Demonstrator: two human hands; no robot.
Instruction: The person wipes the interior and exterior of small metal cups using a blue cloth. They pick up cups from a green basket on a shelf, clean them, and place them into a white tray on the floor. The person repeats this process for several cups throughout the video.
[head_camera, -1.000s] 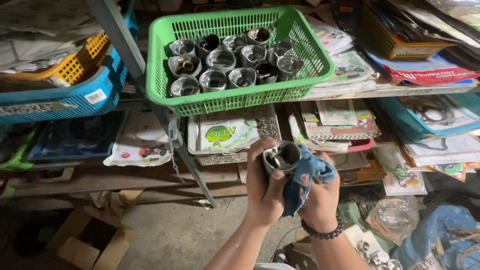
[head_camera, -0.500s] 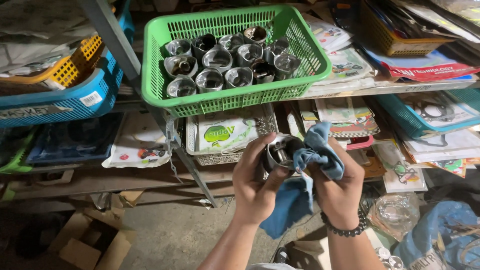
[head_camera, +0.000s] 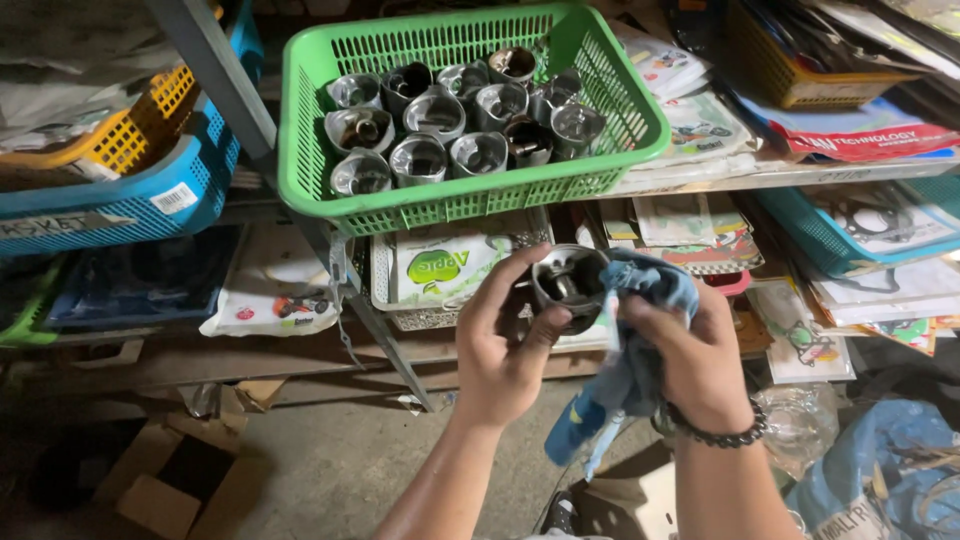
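I count about twelve metal pistons (head_camera: 437, 112) in one green basket (head_camera: 610, 100), one piston (head_camera: 566, 284) in my two hands, and one blue cloth (head_camera: 630, 370).

green basket (head_camera: 610, 160) w/ metal pistons (head_camera: 440, 120) | blue basket (head_camera: 120, 215) | cardboard box (head_camera: 150, 480)

Metal piston and blue cloth, held in mid-air

The piston (head_camera: 568, 285) is a dull grey, hollow cylinder, tilted so its open underside faces the camera; the crumpled blue cloth (head_camera: 628, 350) presses against its right side and hangs down below it.
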